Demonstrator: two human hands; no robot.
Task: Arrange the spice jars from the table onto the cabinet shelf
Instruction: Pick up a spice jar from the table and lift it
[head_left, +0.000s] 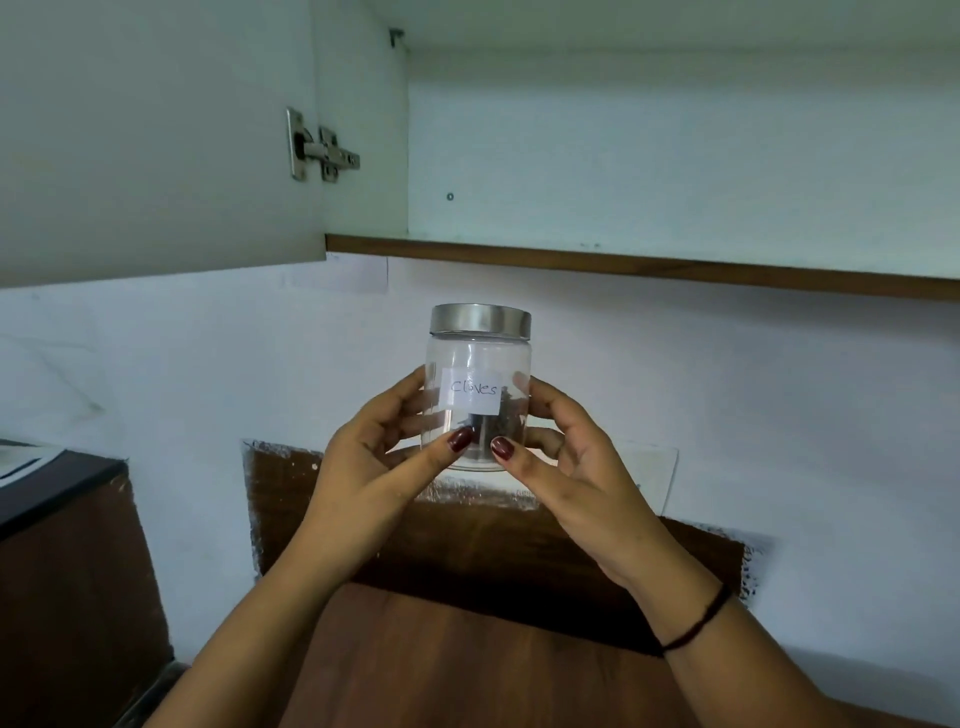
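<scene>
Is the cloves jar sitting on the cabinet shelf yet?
Apart. The head view shows the cloves jar held in the air by both hands, left hand and right hand, with wall visible between its lid and the cabinet shelf above.

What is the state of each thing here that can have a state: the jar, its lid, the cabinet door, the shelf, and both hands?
Clear jar: upright, held in the air below the shelf, label "Cloves" facing the camera, a little dark spice at the bottom.
Metal lid: on the jar.
Cabinet door: open.
Cabinet shelf: no jars visible on it.
Left hand: gripping the jar.
Right hand: gripping the jar.
</scene>
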